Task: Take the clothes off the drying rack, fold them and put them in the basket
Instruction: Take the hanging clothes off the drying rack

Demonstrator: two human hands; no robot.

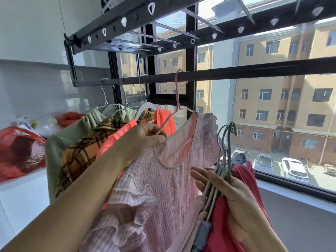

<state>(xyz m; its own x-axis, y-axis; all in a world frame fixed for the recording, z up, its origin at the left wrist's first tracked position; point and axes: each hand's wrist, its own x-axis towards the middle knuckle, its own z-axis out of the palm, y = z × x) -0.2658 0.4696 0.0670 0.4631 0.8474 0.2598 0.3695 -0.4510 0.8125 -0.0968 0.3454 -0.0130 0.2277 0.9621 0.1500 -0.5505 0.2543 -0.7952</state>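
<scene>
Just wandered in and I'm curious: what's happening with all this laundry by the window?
A person is clearing a drying rack. The left hand grips a pink hanger, hooked on the dark metal rod, carrying a pale pink ribbed ruffled top. The right hand holds a bunch of grey-green and pink hangers off the rod, a red garment hanging below them. A yellow plaid shirt and a pale green top hang further along.

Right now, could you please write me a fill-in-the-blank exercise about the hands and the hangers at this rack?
1. The left hand grips a ____ hanger.
2. Its hook rests over the dark ____ of the rack.
3. The right hand holds a bunch of other ____.
Missing words: pink; bar; hangers.
</scene>
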